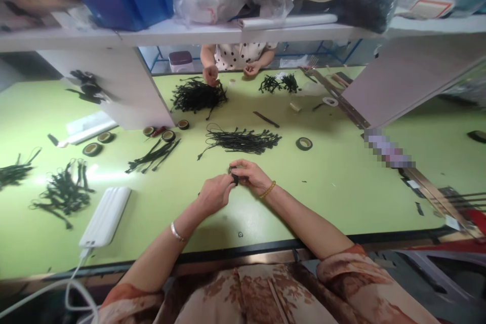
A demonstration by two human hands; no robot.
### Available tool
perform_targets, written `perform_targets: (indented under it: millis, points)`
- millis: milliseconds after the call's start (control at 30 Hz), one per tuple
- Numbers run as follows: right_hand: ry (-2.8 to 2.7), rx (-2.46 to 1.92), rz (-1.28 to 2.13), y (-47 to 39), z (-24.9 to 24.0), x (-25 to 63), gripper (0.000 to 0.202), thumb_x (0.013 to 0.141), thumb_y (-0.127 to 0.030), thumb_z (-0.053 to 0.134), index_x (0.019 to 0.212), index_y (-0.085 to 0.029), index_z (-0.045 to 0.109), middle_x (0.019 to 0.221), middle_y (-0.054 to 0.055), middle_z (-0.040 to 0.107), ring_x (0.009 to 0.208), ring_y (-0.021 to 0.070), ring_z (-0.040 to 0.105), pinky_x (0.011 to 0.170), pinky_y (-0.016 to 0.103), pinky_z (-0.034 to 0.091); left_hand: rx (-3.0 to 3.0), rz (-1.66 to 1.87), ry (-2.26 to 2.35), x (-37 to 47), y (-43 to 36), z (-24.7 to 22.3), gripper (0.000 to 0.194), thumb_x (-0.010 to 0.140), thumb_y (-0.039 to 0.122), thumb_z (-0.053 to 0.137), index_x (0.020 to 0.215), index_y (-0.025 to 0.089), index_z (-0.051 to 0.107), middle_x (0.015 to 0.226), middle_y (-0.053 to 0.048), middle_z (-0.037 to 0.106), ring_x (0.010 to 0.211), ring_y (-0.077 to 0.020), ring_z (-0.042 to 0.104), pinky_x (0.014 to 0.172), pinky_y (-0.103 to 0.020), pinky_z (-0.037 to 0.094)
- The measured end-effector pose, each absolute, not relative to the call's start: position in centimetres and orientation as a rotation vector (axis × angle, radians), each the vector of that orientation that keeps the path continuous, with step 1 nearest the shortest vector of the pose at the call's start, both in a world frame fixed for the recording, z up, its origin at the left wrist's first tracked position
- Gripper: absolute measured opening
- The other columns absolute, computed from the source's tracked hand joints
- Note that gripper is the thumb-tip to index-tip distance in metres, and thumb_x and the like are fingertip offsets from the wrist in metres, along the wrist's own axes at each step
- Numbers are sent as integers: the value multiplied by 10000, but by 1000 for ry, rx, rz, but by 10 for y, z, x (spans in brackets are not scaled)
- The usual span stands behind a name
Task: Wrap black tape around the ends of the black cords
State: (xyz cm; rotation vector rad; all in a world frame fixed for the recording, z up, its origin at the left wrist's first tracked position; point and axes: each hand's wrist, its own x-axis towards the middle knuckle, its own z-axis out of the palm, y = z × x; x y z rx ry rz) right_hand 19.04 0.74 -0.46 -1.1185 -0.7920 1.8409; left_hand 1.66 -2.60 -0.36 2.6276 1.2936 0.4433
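My left hand (216,195) and my right hand (251,174) meet over the middle of the green table. Both are closed on a small dark black piece (235,178) pinched between their fingertips. Fingers cover most of it, so I cannot tell whether it is a cable end or a roll of tape. Just beyond my hands lies a bundle of thin black cables (243,140) with small connectors. To its right a roll of black tape (304,143) rests flat. A smaller group of black cables (154,155) lies to the left of my hands.
Across the table (266,217) a co-worker's hands (210,75) are at a heap of black cables (197,95). A white power bank (106,216) and more cables (66,187) lie left. Metal rails (341,104) run along the right. A loaded shelf (182,35) crosses above.
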Motion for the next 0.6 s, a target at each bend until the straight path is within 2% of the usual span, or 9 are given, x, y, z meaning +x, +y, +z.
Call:
perform_targets:
  millis: [200, 400, 500, 600]
  points:
    - [-748, -1134, 1856, 8, -6, 190, 390, 503, -205, 849, 853, -181, 678, 633, -7, 680, 515, 110, 557, 485, 229, 352, 2700, 405, 1191, 17, -26, -7, 233, 981, 234, 340, 1006, 166, 562, 793, -64, 648, 724, -179, 602, 617, -281, 422]
    - [-774, -1055, 1815, 6, 0, 196, 453, 522, -224, 848, 912, -184, 622, 627, 16, 713, 559, 164, 647, 524, 248, 439, 2751, 227, 1113, 22, -28, -7, 239, 970, 236, 339, 937, 173, 567, 781, -65, 651, 719, -180, 609, 594, -270, 412]
    - [-839, -993, 1743, 5, 6, 200, 463, 564, -249, 851, 944, -189, 595, 666, 14, 726, 610, 178, 672, 618, 300, 509, 2646, 165, 1215, 26, -29, -4, 218, 966, 244, 362, 955, 166, 566, 802, -78, 670, 727, -196, 634, 616, -283, 426]
    - [-930, -917, 1687, 2, 11, 202, 469, 607, -270, 845, 975, -199, 562, 686, 9, 731, 614, 168, 663, 652, 315, 513, 2469, 119, 1423, 30, -29, -2, 198, 958, 253, 391, 1000, 155, 557, 832, -98, 693, 726, -218, 657, 635, -302, 429]
